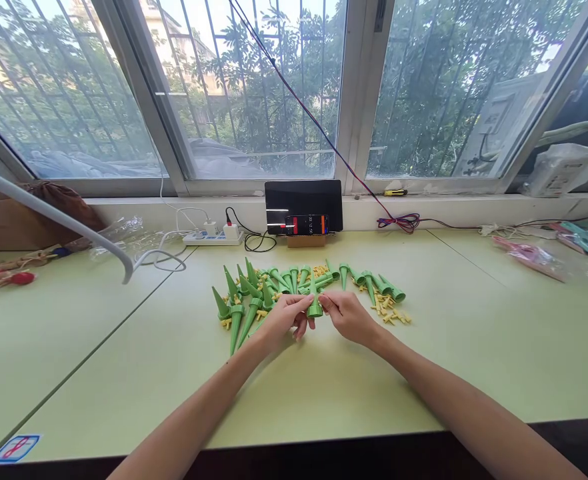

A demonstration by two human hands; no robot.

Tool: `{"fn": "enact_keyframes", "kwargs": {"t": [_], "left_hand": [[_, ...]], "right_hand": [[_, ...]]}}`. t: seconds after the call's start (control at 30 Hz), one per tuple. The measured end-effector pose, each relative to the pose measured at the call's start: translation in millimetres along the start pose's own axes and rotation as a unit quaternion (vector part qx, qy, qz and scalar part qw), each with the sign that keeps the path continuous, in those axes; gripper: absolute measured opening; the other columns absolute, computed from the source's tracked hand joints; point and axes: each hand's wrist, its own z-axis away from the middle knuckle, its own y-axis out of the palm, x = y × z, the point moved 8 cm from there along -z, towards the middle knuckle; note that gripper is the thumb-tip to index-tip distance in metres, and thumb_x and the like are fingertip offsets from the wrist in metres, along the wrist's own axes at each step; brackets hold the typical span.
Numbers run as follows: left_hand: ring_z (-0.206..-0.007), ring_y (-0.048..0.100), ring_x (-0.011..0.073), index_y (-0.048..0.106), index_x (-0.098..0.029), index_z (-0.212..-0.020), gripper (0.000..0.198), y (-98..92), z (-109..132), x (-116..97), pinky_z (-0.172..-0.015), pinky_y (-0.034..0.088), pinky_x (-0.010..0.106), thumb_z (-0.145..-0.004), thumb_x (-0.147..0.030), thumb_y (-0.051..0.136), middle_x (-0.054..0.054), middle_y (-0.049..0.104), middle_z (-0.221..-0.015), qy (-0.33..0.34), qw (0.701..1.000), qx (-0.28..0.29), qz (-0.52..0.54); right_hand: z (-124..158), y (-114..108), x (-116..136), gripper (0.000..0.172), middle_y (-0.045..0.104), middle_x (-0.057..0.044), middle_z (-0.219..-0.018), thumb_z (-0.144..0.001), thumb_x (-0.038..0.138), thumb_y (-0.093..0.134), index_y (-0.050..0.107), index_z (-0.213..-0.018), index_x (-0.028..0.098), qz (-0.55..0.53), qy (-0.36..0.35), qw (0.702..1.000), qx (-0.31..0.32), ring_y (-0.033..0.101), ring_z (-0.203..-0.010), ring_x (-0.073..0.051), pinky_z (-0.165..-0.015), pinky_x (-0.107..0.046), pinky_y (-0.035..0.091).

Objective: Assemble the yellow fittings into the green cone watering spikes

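Observation:
A green plastic watering spike is held point up over the front of the pile, its ribbed cap at the bottom. My left hand grips it from the left, with the thumb against its side and the other fingers curled below. From the right, my right hand is closed in a pinch right beside the spike; anything between those fingertips is hidden. More green spikes lie and stand in a heap behind and left of my hands. Small yellow T-shaped plastic pieces are scattered among them and to the right.
A phone leans against a black tablet at the back of the pale green table. A power strip with cables lies left of it. Bundled wire and a yellow cutter are by the window.

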Motion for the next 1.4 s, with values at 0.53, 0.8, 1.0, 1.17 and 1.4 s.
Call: {"fn": "enact_keyframes", "kwargs": {"t": [0.53, 0.8, 1.0, 1.17, 1.4], "left_hand": [[-0.044, 0.030, 0.0078, 0.045, -0.018, -0.063, 0.046, -2.5, 7.4, -29.0, -0.047, 0.024, 0.024, -0.095, -0.051, 0.049, -0.006, 0.035, -0.049, 0.156, 0.964, -0.087, -0.195], [-0.055, 0.031, 0.0123, 0.041, -0.019, -0.060, 0.044, 0.2, 12.3, -39.4, -0.054, 0.024, 0.027, -0.095, -0.044, 0.051, -0.003, 0.035, -0.058, 0.245, 0.909, -0.109, -0.319], [-0.058, 0.037, 0.0135, 0.048, -0.019, -0.063, 0.037, 7.5, 16.1, -40.5, -0.057, 0.028, 0.027, -0.096, -0.034, 0.051, -0.001, 0.043, -0.062, 0.281, 0.879, -0.089, -0.375], [-0.055, 0.034, 0.0122, 0.050, -0.018, -0.062, 0.036, 7.9, 13.2, -37.2, -0.055, 0.026, 0.026, -0.094, -0.033, 0.053, -0.002, 0.041, -0.057, 0.254, 0.898, -0.093, -0.348], [-0.049, 0.026, 0.0094, 0.041, -0.019, -0.056, 0.046, 1.4, 7.2, -31.2, -0.049, 0.020, 0.025, -0.090, -0.046, 0.055, -0.005, 0.029, -0.051, 0.178, 0.944, -0.093, -0.261]], "right_hand": [[-3.3, -5.3, -1.0, 0.045, 0.038, 0.003, -0.057, -0.101, 0.044, 0.036, 0.036, -0.063, 0.021, -0.046, 0.033, 0.998, -0.007, 0.033, -0.054, -0.012, -0.053, -0.027, 0.026], [-2.1, 11.5, -24.7, 0.049, 0.027, 0.008, -0.048, -0.092, 0.051, 0.046, 0.032, -0.056, 0.022, -0.255, 0.168, 0.950, 0.066, 0.026, -0.038, -0.007, -0.039, -0.024, 0.020], [0.9, 19.6, -30.8, 0.046, 0.021, 0.010, -0.047, -0.088, 0.044, 0.050, 0.028, -0.054, 0.023, -0.304, 0.210, 0.923, 0.104, 0.023, -0.034, -0.005, -0.037, -0.021, 0.017], [1.4, 18.2, -33.9, 0.045, 0.024, 0.009, -0.049, -0.087, 0.045, 0.050, 0.030, -0.054, 0.022, -0.261, 0.213, 0.937, 0.092, 0.024, -0.037, -0.005, -0.037, -0.021, 0.018], [-0.9, 14.7, -30.6, 0.048, 0.030, 0.007, -0.045, -0.094, 0.050, 0.041, 0.036, -0.055, 0.022, -0.171, 0.155, 0.970, 0.073, 0.029, -0.040, -0.008, -0.043, -0.024, 0.025]]}}
